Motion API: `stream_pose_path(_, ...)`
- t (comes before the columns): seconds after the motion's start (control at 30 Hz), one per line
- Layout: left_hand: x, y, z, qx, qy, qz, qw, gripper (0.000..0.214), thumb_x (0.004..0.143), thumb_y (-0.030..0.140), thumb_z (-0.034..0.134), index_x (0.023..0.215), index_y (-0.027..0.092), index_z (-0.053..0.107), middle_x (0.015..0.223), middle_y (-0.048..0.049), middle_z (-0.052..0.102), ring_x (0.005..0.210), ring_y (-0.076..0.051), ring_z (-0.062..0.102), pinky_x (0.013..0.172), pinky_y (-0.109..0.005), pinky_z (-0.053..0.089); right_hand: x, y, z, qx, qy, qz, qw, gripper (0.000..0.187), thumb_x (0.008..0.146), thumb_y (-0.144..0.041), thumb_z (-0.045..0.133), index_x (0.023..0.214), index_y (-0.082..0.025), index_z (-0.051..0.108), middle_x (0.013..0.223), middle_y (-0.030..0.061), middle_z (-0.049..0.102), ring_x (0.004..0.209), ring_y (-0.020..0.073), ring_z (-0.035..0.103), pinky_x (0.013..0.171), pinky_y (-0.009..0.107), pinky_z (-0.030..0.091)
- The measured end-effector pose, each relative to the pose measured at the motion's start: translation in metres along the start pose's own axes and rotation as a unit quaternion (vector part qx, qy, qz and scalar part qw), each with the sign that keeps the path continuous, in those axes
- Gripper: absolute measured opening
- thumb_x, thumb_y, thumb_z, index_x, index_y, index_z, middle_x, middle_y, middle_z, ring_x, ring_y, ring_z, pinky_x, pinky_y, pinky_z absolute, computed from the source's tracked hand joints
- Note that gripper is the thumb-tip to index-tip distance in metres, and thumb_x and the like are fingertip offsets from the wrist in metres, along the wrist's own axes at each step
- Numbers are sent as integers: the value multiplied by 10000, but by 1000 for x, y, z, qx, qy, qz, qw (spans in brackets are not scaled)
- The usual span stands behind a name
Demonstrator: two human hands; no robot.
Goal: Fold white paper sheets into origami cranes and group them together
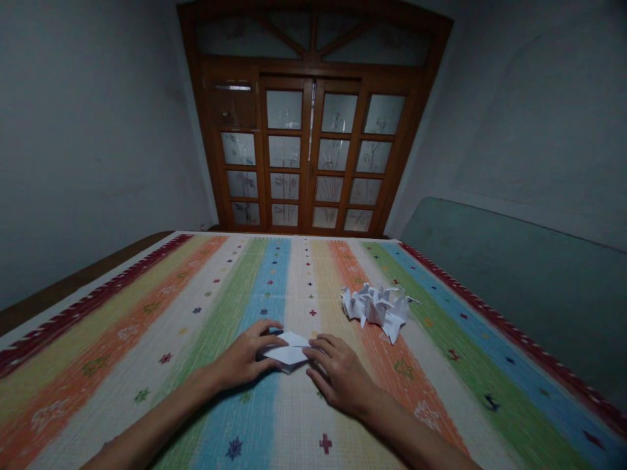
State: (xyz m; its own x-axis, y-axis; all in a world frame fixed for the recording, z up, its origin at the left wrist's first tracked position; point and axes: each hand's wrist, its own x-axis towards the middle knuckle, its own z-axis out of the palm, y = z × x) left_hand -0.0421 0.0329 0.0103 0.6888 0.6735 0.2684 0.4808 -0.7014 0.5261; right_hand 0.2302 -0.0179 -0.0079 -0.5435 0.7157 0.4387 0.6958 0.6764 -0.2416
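A small piece of folded white paper [288, 354] lies low over the striped tablecloth, between my two hands. My left hand [255, 351] grips its left end, with the thumb at the near edge and the fingers along the far side. At the right end, the fingertips of my right hand [337, 372] press on the paper, the thumb held just below. To the right and farther back sits a cluster of folded white paper cranes [376, 307], bunched so that single ones are hard to tell apart.
The striped tablecloth [215, 418] covers a long table. A pale green board or panel [509, 281] stands along the right side by the wall. Beyond the table's far edge is a wooden door [311, 150] with glass panes.
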Motion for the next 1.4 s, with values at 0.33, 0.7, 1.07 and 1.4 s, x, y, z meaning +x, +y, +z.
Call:
stream_pose_path(0.33, 3, 11, 9, -36, 25, 17, 999, 230, 955, 185, 546, 1124, 225, 697, 1128, -83, 701, 1079, -228, 626, 967, -385, 487, 2, 9, 6, 29, 34, 23, 999, 144, 936, -142, 592, 1017, -188, 701, 986, 97, 720, 919, 230, 653, 823, 351, 536)
stream_pose_path(0.7, 3, 17, 15, -66, 67, -86, 992, 285, 916, 235, 583, 1179, 225, 690, 940, -43, 716, 846, -199, 653, 827, -329, 508, 5, 9, 1, 79, 17, 123, 989, 152, 933, -138, 605, 847, -178, 724, 855, 62, 692, 818, 200, 652, 732, 288, 509)
stream_pose_path(1.07, 6, 12, 16, -62, 84, -87, 991, 187, 889, 196, 620, 1039, 205, 731, 885, -39, 695, 795, -185, 624, 758, -305, 493, 5, 17, 4, 185, 43, 171, 967, 156, 881, -136, 619, 949, -188, 750, 905, 78, 764, 830, 230, 707, 788, 336, 544)
stream_pose_path(1.4, 1, 18, 14, 26, 31, -15, 999, 255, 981, 198, 495, 1084, 210, 728, 1073, -106, 629, 1001, -238, 611, 887, -368, 505, 4, 18, 5, 133, 44, 149, 979, 205, 846, -15, 611, 869, -179, 733, 860, 54, 685, 831, 204, 666, 746, 296, 517)
